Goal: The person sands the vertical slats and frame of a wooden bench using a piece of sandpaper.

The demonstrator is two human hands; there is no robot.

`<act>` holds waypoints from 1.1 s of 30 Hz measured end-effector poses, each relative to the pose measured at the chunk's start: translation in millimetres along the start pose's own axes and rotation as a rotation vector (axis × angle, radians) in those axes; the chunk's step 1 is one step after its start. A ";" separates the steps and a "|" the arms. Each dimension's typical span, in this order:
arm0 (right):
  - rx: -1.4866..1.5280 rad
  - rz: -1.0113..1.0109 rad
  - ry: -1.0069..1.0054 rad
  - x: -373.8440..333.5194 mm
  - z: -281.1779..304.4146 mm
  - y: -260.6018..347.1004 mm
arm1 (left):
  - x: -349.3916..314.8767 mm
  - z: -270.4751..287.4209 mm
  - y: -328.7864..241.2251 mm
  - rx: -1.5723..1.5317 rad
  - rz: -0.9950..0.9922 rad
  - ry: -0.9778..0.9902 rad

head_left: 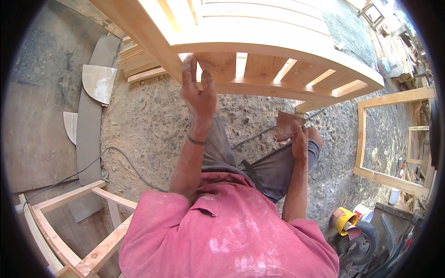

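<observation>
Checking the curved rail (278,88) of the slatted wooden frame (259,41) by touch, looks like. Left hand (198,90) is raised to the rail's underside near its left end, fingers straight and pressed together, tips touching or just shy of the wood; can't tell which. It holds nothing.

Right hand (299,139) rests on the right knee, fingers pinching a brown sandpaper sheet (287,124) against the thumb. The sheet is well apart from the rail, below its right half.

Judgement: sanding stage, in a pause for inspection, paper parked and not on the wood. Next move would call for bringing the sheet up to whatever spot feels rough, flat against the curve, with the free hand steadying the frame.

A power cord (259,134) runs on the gravel ground (148,120) under the legs. Smaller frame (69,222) lower left, yellow can (343,217) lower right.
</observation>
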State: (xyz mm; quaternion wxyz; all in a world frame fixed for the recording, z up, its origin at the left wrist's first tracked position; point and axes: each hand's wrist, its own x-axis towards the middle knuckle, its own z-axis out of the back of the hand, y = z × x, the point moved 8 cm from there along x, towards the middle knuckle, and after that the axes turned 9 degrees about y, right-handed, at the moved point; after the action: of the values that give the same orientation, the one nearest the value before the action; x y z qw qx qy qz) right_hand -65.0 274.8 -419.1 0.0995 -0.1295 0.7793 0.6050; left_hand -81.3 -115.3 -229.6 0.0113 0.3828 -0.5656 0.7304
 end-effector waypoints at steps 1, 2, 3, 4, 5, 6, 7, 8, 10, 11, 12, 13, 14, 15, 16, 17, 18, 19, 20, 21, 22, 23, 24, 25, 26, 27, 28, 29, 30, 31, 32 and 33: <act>-0.003 -0.005 0.004 1.0 2.7 -2.2 | -0.4 0.7 -2.6 0.010 -0.002 -0.001; 0.004 0.006 0.018 -0.2 0.1 1.2 | -1.8 0.4 -5.2 0.018 -0.004 0.002; 0.010 0.018 0.030 -1.6 -2.3 4.6 | -6.9 0.1 -7.5 0.072 -0.007 0.034; 0.017 0.030 0.040 -3.8 -4.6 7.1 | -16.4 1.8 -10.1 0.125 -0.010 0.067; -0.040 0.075 0.050 -6.8 -3.4 11.2 | -28.1 -0.1 -13.3 0.172 -0.017 0.104; -0.094 0.119 0.057 -12.1 -2.5 14.3 | -46.7 -13.1 -14.9 0.189 0.027 0.264; -0.031 0.140 0.094 -17.3 -8.8 18.0 | -69.8 -26.3 -16.1 0.210 0.068 0.419; 0.034 0.161 0.129 -23.0 -14.5 22.1 | -92.1 -41.8 -17.6 0.213 0.069 0.533; 0.388 0.147 0.273 -36.8 -50.5 47.8 | -136.9 -81.0 6.9 -0.079 0.229 0.740; 0.297 0.166 0.324 -44.4 -65.5 61.9 | -165.3 -100.6 24.2 -0.378 0.388 0.836; 0.215 0.186 0.366 -50.2 -79.9 73.1 | -178.6 -113.0 19.3 -0.619 0.503 0.888; 0.137 0.212 0.410 -52.0 -92.5 78.6 | -191.1 -122.8 12.7 -0.843 0.638 0.918; 0.157 0.210 0.368 -46.6 -91.7 73.6 | -184.9 -128.6 -14.9 -1.008 0.729 0.911; 0.172 0.208 0.337 -38.1 -91.8 68.9 | -182.4 -131.7 -31.6 -1.172 0.816 0.888; 0.186 0.206 0.307 -34.9 -91.5 65.3 | -179.2 -132.5 -34.3 -1.111 0.740 0.936; 0.125 0.237 0.301 -34.1 -94.2 70.6 | -170.4 -135.3 -33.0 -1.050 0.655 0.967; 0.063 0.268 0.295 -34.0 -96.7 77.1 | -162.8 -138.9 -32.5 -0.988 0.569 0.995; 0.002 0.298 0.291 -34.0 -100.5 84.1 | -162.5 -145.8 -25.7 -0.963 0.626 1.003; -0.031 0.339 0.245 -34.7 -105.1 91.3 | -164.5 -150.5 -17.2 -0.933 0.688 1.005; -0.063 0.379 0.198 -37.0 -110.4 100.3 | -166.6 -154.2 -13.6 -0.903 0.750 1.006; -0.096 0.418 0.152 -39.1 -112.9 107.3 | -163.0 -154.5 -15.1 -1.003 0.761 0.909; -0.075 0.411 0.169 -38.6 -115.9 108.5 | -156.9 -155.5 -20.0 -1.102 0.766 0.813; -0.054 0.404 0.186 -37.9 -117.8 109.3 | -151.8 -155.4 -21.9 -1.198 0.769 0.716; -0.034 0.397 0.203 -37.3 -118.4 110.9 | -150.1 -156.5 -21.1 -1.226 0.775 0.696; -0.066 0.371 0.225 -37.0 -119.4 113.4 | -148.4 -156.2 -20.0 -1.254 0.784 0.678; -0.098 0.345 0.246 -36.1 -119.7 117.2 | -146.9 -155.2 -19.7 -1.282 0.794 0.661; -0.182 0.308 0.213 -34.8 -113.8 115.8 | -142.1 -148.7 -16.5 -1.148 0.743 0.618; -0.264 0.269 0.179 -34.2 -107.3 114.0 | -133.1 -141.3 -18.4 -1.015 0.691 0.580; -0.395 0.222 0.090 -32.0 -93.8 109.0 | -120.8 -134.2 -22.0 -0.881 0.635 0.544; -0.524 0.173 0.000 -30.2 -79.6 106.1 | -105.6 -125.4 -30.6 -0.640 0.520 0.530; -0.467 0.237 -0.080 -30.3 -65.4 112.9 | -88.9 -116.6 -43.7 -0.402 0.401 0.511; -0.410 0.294 -0.153 -32.0 -50.1 116.3 | -81.5 -114.6 -55.5 -0.240 0.293 0.512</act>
State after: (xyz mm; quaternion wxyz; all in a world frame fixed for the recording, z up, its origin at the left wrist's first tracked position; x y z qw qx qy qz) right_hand -72.1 256.1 -290.0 0.0409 0.0140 0.6412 0.7662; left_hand -61.4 34.3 -238.5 0.0928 0.0969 -0.6757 0.7249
